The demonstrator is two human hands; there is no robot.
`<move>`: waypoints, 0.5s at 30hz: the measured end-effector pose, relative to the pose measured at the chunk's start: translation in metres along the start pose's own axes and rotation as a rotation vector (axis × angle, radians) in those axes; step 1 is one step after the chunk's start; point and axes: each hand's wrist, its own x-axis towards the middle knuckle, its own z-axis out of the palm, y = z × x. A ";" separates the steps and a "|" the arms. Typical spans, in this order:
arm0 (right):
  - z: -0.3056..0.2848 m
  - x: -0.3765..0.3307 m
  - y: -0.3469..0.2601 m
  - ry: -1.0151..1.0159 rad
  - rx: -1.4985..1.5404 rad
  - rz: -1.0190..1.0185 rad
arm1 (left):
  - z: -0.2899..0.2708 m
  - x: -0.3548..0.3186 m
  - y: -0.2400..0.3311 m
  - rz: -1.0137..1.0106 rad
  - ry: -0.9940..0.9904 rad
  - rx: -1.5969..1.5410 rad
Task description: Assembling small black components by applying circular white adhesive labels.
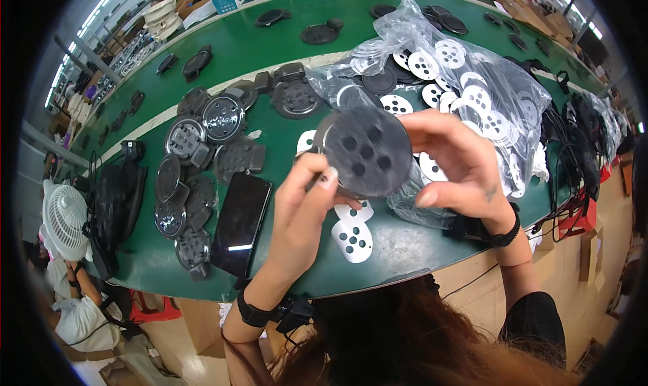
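Note:
A round dark grey disc (368, 153) with several holes in its face is held up above the table, tilted toward me. My left hand (304, 210) grips its lower left edge, thumb in front. My right hand (462, 163) curves around the disc's right side, its fingers reaching the upper right edge and its thumb standing apart from it. Behind the disc, the right fingertips are partly hidden. Below lie a white perforated round piece (352, 240) and another white piece (355, 212), partly overlapping.
White perforated discs (478, 99) spill from a clear plastic bag (405, 24) at the right. Several black round units (185, 137) are piled at the left, beside a black phone (241, 224). A white fan (65, 217) stands at far left. More black units (321, 33) lie across the green surface beyond.

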 end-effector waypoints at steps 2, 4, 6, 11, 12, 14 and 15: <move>0.007 0.000 -0.004 -0.019 0.071 0.044 | 0.004 -0.001 0.000 0.001 -0.084 0.016; 0.011 0.001 -0.006 0.000 0.288 0.101 | 0.004 -0.002 -0.002 -0.025 -0.125 -0.003; 0.010 0.001 -0.002 -0.032 0.255 0.103 | 0.002 -0.004 -0.005 -0.050 -0.156 -0.021; 0.006 -0.001 -0.007 -0.231 0.189 0.005 | 0.009 -0.006 -0.006 -0.046 -0.253 0.001; 0.006 -0.001 -0.007 -0.218 0.180 -0.028 | 0.008 -0.006 -0.007 -0.034 -0.267 0.000; 0.004 0.001 -0.003 -0.226 0.163 -0.056 | 0.005 -0.006 -0.010 -0.028 -0.258 0.011; 0.003 0.001 -0.001 -0.231 0.143 -0.084 | 0.003 -0.006 -0.011 -0.022 -0.253 0.021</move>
